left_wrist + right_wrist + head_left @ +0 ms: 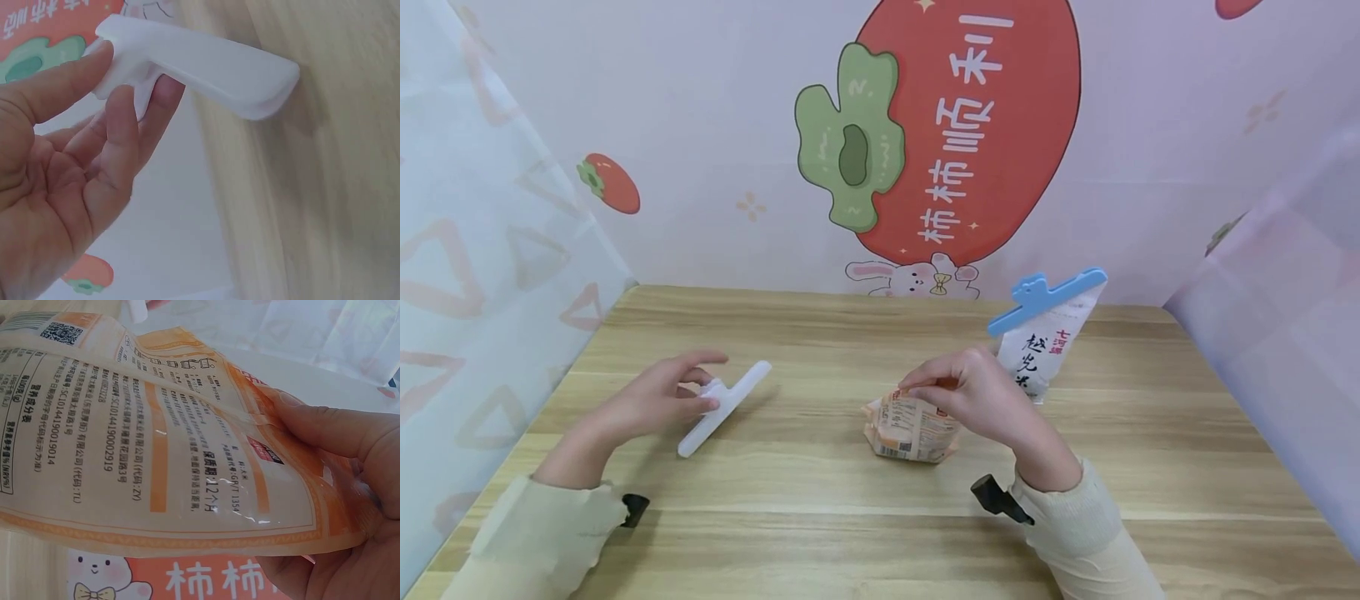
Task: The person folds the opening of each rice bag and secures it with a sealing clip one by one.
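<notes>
My left hand point(651, 402) pinches a white bag clip point(730, 408) by its grip tab, between thumb and fingers. In the left wrist view the long bar of the clip point(212, 65) slants out past the fingertips, over the wooden surface. Further right, my right hand point(988, 398) holds the top of an orange-and-cream food bag point(913, 429), whose base is at the tabletop. The right wrist view shows the printed back of the bag point(125, 437), its top gathered between thumb and fingers. A gap of bare wood separates clip and bag.
Behind my right hand stands a white rice bag point(1047, 348) with a light blue clip point(1051, 300) across its top. The wooden table point(820, 517) is bordered by a printed backdrop point(715, 242) at the back and sides. Both sleeves carry small black wrist cameras.
</notes>
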The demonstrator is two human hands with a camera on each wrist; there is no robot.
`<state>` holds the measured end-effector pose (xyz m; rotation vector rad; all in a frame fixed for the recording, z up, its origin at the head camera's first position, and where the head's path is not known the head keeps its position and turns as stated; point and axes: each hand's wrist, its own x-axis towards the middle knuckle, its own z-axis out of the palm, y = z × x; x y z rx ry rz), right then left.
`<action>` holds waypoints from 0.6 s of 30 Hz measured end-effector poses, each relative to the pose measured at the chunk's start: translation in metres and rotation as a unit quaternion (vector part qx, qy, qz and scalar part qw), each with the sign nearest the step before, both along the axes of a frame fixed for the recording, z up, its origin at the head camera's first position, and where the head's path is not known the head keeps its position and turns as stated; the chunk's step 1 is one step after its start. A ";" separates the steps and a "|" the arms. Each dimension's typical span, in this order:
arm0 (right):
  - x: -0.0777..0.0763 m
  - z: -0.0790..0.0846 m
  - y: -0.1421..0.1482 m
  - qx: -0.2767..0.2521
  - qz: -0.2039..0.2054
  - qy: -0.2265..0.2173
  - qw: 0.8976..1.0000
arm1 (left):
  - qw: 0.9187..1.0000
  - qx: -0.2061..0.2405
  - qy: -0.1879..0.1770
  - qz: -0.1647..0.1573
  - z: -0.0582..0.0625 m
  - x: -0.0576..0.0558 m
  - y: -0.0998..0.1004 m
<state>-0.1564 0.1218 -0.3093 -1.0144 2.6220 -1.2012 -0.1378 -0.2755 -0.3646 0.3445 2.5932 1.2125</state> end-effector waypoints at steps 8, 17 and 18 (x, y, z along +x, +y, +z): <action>0.000 0.000 0.000 0.004 0.000 -0.002 1.000 | 0.996 -0.039 0.063 -0.048 0.008 0.005 0.027; 0.000 0.001 0.000 0.006 0.001 -0.001 1.000 | 0.995 -0.011 0.090 -0.052 0.018 0.011 0.051; 0.000 0.001 0.000 0.006 0.001 0.000 1.000 | 0.994 -0.011 0.094 -0.053 0.018 0.010 0.054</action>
